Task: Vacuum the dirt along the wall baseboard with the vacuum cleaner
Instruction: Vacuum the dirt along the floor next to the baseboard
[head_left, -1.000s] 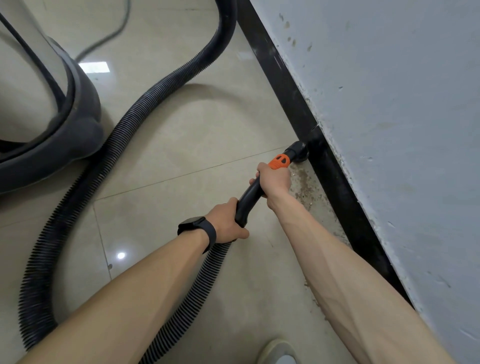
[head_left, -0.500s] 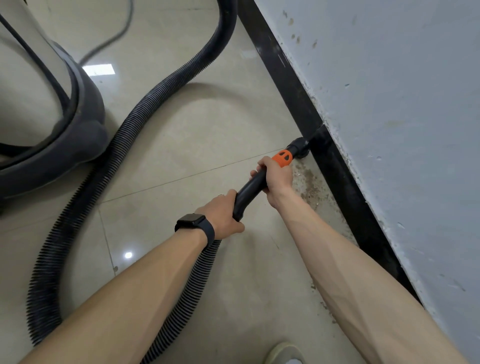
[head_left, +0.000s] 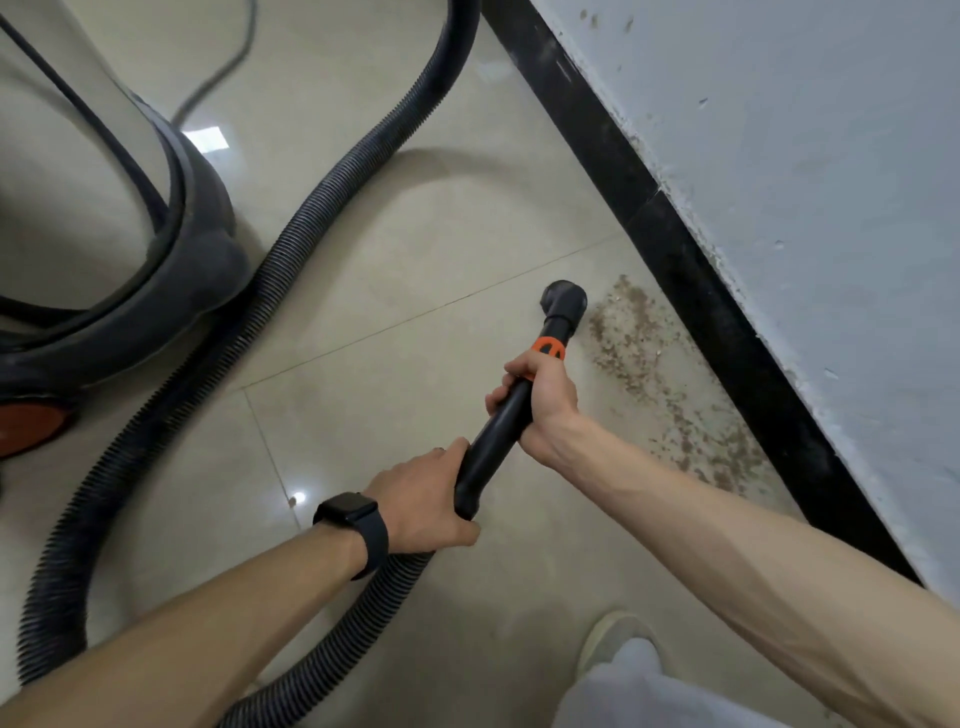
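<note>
Both hands hold the vacuum's black handle tube (head_left: 498, 436). My right hand (head_left: 540, 400) grips it just below the orange ring (head_left: 548, 348). My left hand (head_left: 423, 506), with a dark watch on the wrist, grips the lower end where the ribbed hose (head_left: 322, 218) joins. The black nozzle (head_left: 563, 301) rests on the beige tile, a short way left of the black baseboard (head_left: 691, 260). Brown dirt (head_left: 649, 364) is scattered on the floor between nozzle and baseboard and runs along the baseboard toward me.
The vacuum's big canister (head_left: 104, 249) with a dark base stands at the left. Its hose loops across the floor past my left arm. A grey wall (head_left: 805, 182) rises above the baseboard. My shoe (head_left: 613, 642) and trouser leg show at the bottom.
The nozzle has pulled back from the baseboard, leftward and toward me, onto the open tile. The dirt patch it was covering now shows beside it.
</note>
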